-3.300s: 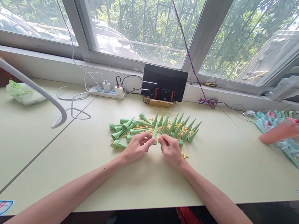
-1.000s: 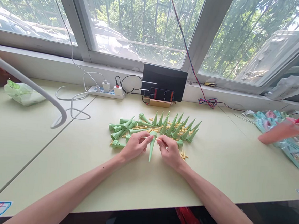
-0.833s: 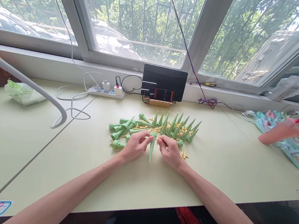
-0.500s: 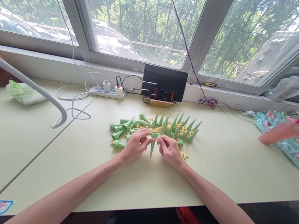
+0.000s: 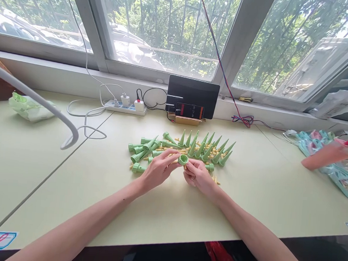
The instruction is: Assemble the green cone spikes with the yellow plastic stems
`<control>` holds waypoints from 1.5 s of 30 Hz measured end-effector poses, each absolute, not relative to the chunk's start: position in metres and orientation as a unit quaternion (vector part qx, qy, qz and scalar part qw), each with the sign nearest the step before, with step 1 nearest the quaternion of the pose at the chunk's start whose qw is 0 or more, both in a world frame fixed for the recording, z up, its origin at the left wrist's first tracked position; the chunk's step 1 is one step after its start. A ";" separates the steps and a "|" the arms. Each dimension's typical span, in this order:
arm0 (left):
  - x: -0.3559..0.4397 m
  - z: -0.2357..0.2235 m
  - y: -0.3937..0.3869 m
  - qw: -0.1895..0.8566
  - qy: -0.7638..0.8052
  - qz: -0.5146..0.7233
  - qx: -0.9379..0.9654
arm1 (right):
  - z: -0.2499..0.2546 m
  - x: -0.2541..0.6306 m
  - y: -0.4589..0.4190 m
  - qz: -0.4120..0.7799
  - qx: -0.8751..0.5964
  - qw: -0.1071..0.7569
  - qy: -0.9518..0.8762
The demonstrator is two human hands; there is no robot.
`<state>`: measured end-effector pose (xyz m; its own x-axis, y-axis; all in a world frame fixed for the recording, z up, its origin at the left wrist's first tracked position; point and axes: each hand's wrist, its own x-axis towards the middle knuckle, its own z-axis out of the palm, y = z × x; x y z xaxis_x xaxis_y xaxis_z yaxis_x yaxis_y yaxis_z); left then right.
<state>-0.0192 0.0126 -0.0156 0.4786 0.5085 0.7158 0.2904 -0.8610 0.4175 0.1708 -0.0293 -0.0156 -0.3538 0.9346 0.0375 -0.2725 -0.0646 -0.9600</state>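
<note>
My left hand (image 5: 160,168) is closed around a green plastic watering spike (image 5: 183,159). The spike's round, ribbed mouth tilts up toward me, and its pointed end is hidden behind the fingers. My right hand (image 5: 199,175) is pinched against the right side of that mouth. A small yellowish bit shows at its fingertips, too small to make out. Behind my left hand lies a heap of green spikes (image 5: 138,158). Beyond my right hand, several green spikes (image 5: 199,149) stand points up, with small yellow nozzles (image 5: 215,180) scattered among and beside them.
A phone (image 5: 189,111) showing a timer leans on a black tablet-like panel (image 5: 193,93) at the back. A power strip (image 5: 127,109) with white cables is to the left. At right, a pink drink cup (image 5: 324,155) lies tilted over plastic packets (image 5: 345,181).
The spike has tipped, so its mouth now faces me and its point no longer shows. My right hand has closed in from a small gap to touch the rim.
</note>
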 end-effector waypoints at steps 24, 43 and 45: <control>-0.012 -0.005 0.000 0.217 0.373 0.386 0.815 | -0.019 0.169 -0.030 0.291 -0.463 0.505 -0.668; -0.015 -0.005 0.002 0.333 0.305 0.352 0.820 | -0.015 0.170 -0.032 0.383 -0.462 0.473 -0.644; -0.015 -0.006 0.003 0.317 0.295 0.350 0.831 | -0.014 0.172 -0.032 0.427 -0.457 0.459 -0.631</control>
